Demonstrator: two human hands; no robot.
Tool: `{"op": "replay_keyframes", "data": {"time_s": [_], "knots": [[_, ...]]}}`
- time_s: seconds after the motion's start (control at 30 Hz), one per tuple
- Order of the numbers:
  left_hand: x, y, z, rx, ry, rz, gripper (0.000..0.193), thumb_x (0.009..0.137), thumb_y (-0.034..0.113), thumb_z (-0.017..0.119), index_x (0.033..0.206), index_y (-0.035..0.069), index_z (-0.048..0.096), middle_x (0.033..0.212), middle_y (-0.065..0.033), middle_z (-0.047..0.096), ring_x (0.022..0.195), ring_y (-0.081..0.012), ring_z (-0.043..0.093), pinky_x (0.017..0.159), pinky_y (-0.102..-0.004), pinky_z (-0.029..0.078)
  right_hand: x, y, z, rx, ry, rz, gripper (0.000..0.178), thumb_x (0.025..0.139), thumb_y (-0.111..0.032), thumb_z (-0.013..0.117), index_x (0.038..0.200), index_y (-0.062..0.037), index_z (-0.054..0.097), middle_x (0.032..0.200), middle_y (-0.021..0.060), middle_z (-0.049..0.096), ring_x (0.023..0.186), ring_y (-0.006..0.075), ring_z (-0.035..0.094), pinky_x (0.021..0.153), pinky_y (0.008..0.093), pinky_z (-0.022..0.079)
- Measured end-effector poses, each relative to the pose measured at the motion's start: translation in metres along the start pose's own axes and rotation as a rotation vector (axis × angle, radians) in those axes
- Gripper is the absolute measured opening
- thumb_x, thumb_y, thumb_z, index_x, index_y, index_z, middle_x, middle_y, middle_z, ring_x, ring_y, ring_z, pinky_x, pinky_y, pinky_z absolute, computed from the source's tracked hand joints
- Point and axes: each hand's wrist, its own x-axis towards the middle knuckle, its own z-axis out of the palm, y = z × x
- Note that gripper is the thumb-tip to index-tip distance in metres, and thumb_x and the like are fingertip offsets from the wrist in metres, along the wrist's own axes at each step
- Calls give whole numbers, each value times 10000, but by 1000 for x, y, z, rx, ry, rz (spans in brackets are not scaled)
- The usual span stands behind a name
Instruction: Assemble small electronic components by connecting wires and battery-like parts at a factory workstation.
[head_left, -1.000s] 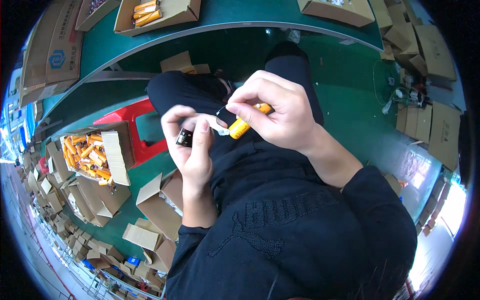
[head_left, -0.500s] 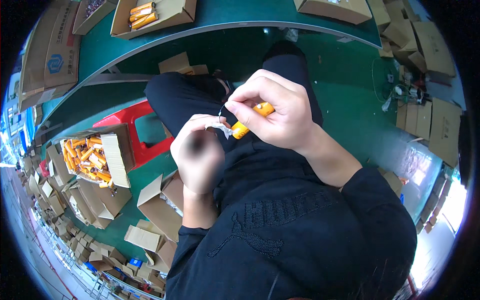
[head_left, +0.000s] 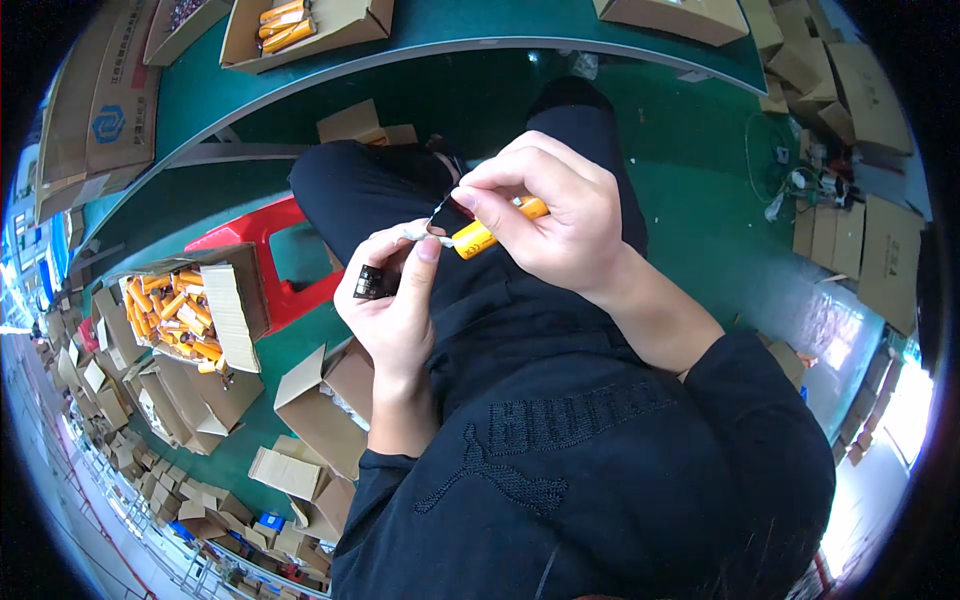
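In front of my lap, my right hand (head_left: 545, 215) is closed around an orange cylinder (head_left: 475, 240), which looks like a battery and lies tilted across the palm. Its thumb and forefinger pinch a thin dark wire (head_left: 440, 208) that runs down toward the other hand. My left hand (head_left: 395, 295) is closed too, pinching a small crumpled white piece (head_left: 415, 231) between thumb and fingertips, close to the cylinder's lower end. Against the left fingers sits a small black banded piece (head_left: 369, 282); whether it is worn or held I cannot tell.
Left of my knees, an open carton (head_left: 240, 315) full of orange cylinders stands by a red stool (head_left: 290, 290). A green table (head_left: 440, 30) ahead bears a shallow carton (head_left: 350, 35) with a few orange cylinders. More cartons (head_left: 325, 410) stand on the floor at left.
My left hand has turned, so its thumb now reaches up and the black piece shows clearly. The white piece has shifted left, and the wire now slants between my hands.
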Motion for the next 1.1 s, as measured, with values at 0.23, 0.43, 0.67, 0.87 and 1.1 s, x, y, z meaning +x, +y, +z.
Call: {"op": "replay_keyframes", "data": {"time_s": [0.23, 0.43, 0.67, 0.87, 1.1], "knots": [[5, -9, -22, -192, 94, -46, 198, 934, 13, 706, 1128, -15, 680, 1018, -140, 733, 586, -71, 529, 524, -171, 391, 9, 5, -16, -49, 86, 37, 105, 879, 22, 738, 941, -15, 662, 853, 75, 657, 638, 141, 642, 578, 204, 522], [8, -15, -39, -258, 47, -78, 280, 956, 16, 658, 1233, -20, 633, 1058, -158, 717, 496, -32, 380, 435, -160, 272, 10, 14, -21, 66, 101, 108, 89, 937, 7, 691, 1005, -10, 635, 876, 82, 654, 651, 148, 670, 609, 221, 558], [18, -2, -69, -356, 118, -56, 329, 947, 9, 651, 1273, -25, 619, 1137, -175, 703, 507, -21, 368, 446, -163, 256, 8, 14, -18, 154, 50, 214, 89, 939, 17, 684, 1010, -10, 636, 897, 86, 658, 665, 149, 675, 625, 225, 562], [19, -3, -112, -129, 314, 1, 377, 956, 11, 628, 1330, -19, 596, 1245, -175, 673, 514, -10, 336, 448, -167, 226, 4, 17, -10, 269, 50, 315, 63, 949, -13, 682, 1000, -16, 645, 887, 81, 667, 674, 139, 661, 628, 226, 545], [4, -2, -137, -141, 373, -88, 431, 948, 2, 611, 1378, -14, 575, 1322, -165, 645, 636, -69, 531, 533, -168, 375, 1, 24, -1, 239, -30, 373, 58, 965, -13, 659, 1013, -17, 626, 895, 93, 671, 691, 150, 674, 658, 238, 554]]}}
